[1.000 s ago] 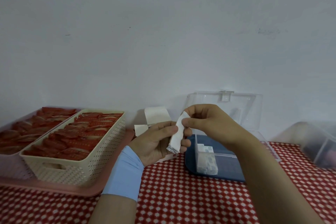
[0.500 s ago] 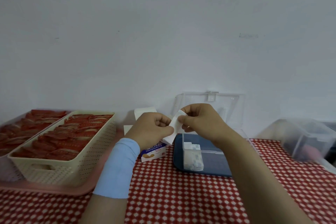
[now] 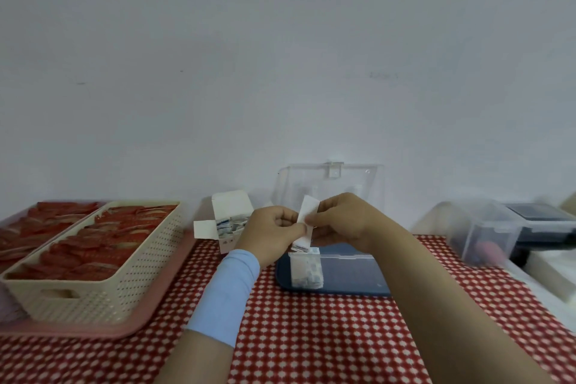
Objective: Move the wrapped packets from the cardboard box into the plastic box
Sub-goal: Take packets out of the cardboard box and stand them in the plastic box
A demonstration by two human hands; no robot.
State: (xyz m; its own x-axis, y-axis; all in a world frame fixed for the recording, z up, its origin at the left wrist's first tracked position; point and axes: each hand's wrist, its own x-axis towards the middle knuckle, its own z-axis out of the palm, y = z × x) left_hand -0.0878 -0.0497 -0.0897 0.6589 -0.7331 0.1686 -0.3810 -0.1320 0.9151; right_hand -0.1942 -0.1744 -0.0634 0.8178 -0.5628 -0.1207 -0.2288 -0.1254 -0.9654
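A small open cardboard box stands on the checked table behind my left hand, with several white wrapped packets inside. To its right sits the plastic box, blue-based with a clear lid raised against the wall; a stack of packets fills its left compartment. Both hands hold a white stack of wrapped packets just above that compartment. My left hand grips the stack's left side, and my right hand pinches its upper right part.
A cream perforated basket and a second bin of red packets sit on a pink tray at the left. A clear plastic container and a dark device stand at the right. The wall rises right behind the boxes.
Both hands have carried the white stack rightward and lower, from beside the cardboard box to just above the plastic box's left compartment. The cardboard box is now uncovered.
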